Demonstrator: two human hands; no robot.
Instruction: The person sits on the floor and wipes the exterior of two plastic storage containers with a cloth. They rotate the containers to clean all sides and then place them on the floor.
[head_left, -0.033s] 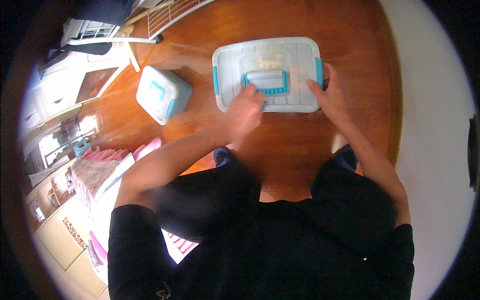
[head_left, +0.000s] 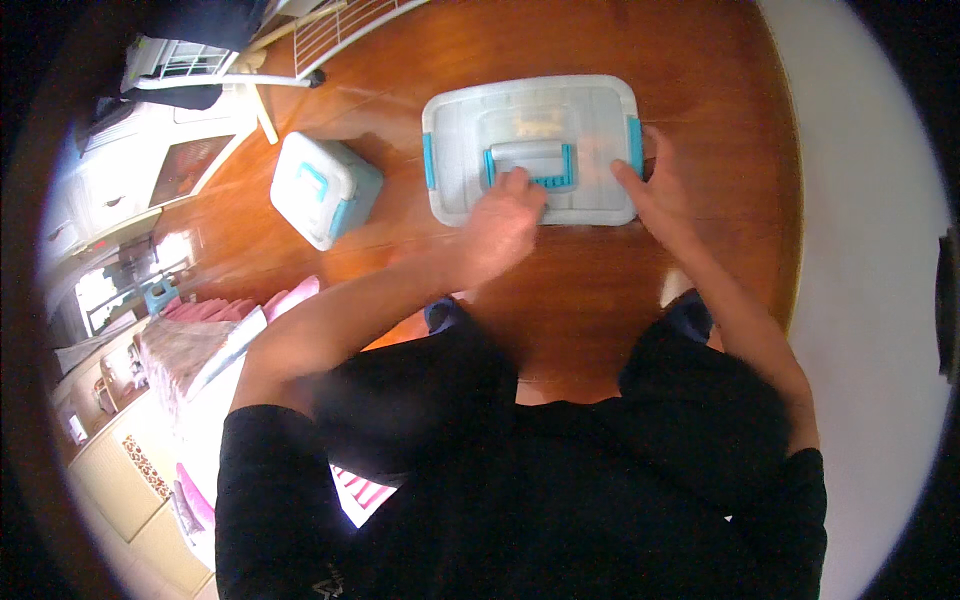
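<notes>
A translucent white lidded storage box (head_left: 590,110) with blue end latches and a carrying handle (head_left: 530,155) sits on the wooden floor ahead of me. Over the front edge of its lid, my left hand (head_left: 505,222) has its fingers curled in at the front of the handle. Motion smears that hand a little, and what its fingertips hold, if anything, is hidden. My right hand (head_left: 662,190) grips the box's right end, thumb on the lid edge by the blue latch (head_left: 635,146) and fingers at the outer side.
A smaller white and blue lidded box (head_left: 325,190) stands on the floor to the left. Beyond it is a white wheeled rack (head_left: 285,78). A bed with pink bedding (head_left: 215,310) lies at my left, and a white wall (head_left: 865,300) runs along my right.
My left hand has shifted slightly to the right along the front of the handle. The right hand keeps its place at the box's end.
</notes>
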